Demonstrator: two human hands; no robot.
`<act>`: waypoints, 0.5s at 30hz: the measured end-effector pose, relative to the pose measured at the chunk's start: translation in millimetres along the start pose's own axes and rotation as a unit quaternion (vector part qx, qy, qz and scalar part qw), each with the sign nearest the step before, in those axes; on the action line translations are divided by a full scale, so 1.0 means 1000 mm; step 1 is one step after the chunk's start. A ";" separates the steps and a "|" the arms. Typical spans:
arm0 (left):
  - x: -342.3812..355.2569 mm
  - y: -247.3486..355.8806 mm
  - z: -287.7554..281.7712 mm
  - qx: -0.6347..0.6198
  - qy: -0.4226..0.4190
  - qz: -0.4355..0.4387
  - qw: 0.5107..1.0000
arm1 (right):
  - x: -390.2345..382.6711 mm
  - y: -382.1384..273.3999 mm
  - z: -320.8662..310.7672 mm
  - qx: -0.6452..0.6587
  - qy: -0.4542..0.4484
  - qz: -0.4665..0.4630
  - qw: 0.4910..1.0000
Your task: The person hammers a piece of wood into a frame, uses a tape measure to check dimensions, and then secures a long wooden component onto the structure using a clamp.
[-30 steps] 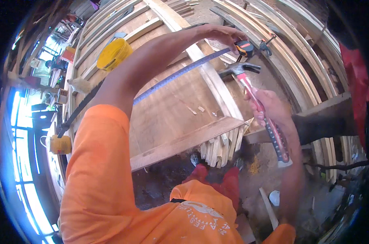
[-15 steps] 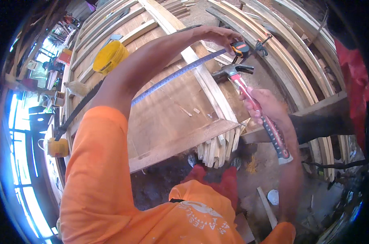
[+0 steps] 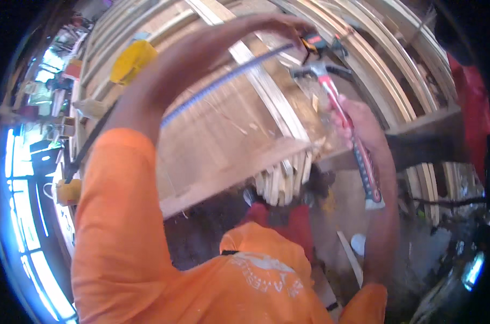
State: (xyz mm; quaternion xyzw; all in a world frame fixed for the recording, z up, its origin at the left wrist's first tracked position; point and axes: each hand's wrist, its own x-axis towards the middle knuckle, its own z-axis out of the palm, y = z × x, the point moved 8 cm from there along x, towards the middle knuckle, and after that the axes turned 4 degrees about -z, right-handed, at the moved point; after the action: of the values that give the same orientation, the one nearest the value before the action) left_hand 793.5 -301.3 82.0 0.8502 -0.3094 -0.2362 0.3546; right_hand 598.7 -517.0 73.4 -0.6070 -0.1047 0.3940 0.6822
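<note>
My left arm reaches across the plywood-topped frame, and my left hand (image 3: 293,28) is closed on a tape measure (image 3: 314,45) with a dark, red-marked case. Its blade (image 3: 223,80) is drawn out and slants down to the left across the plywood (image 3: 212,135), passing behind my left forearm. My right hand (image 3: 358,116) grips a claw hammer (image 3: 358,156) with a red and black handle; the steel head points up, just below the tape case. Pale wooden strips (image 3: 272,97) lie across the plywood near the blade. Motion blurs the hands somewhat.
A bundle of wood strips (image 3: 283,181) sticks out beneath the plywood's near edge. A yellow bucket (image 3: 131,62) stands at the far left, a smaller yellow pail (image 3: 68,192) nearer. Long timbers (image 3: 374,70) run along the right. A white round thing (image 3: 358,244) lies on the floor.
The whole view has shifted a little, with things appearing further left and higher. The hammer's head has turned to lie more level and now sits clear of the strips. Both hands keep their holds.
</note>
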 end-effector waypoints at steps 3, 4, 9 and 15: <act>0.000 -0.004 -0.005 -0.105 0.020 0.033 0.994 | -0.021 -0.007 -0.011 -0.031 0.034 -0.031 0.998; 0.002 -0.007 0.002 -0.152 -0.022 0.017 0.988 | -0.030 -0.005 -0.011 -0.037 0.029 -0.019 0.999; -0.003 -0.002 0.008 -0.154 -0.051 0.006 0.987 | -0.060 -0.002 -0.002 -0.022 0.035 -0.002 0.999; -0.014 0.010 0.000 -0.060 0.022 -0.030 0.998 | -0.089 -0.025 0.027 -0.172 0.100 0.007 0.980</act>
State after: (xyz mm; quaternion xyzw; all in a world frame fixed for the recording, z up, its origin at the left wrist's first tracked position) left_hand 779.7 -296.9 92.0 0.8413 -0.2612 -0.2459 0.4044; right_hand 532.5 -554.3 132.2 -0.7525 -0.0978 0.3116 0.5720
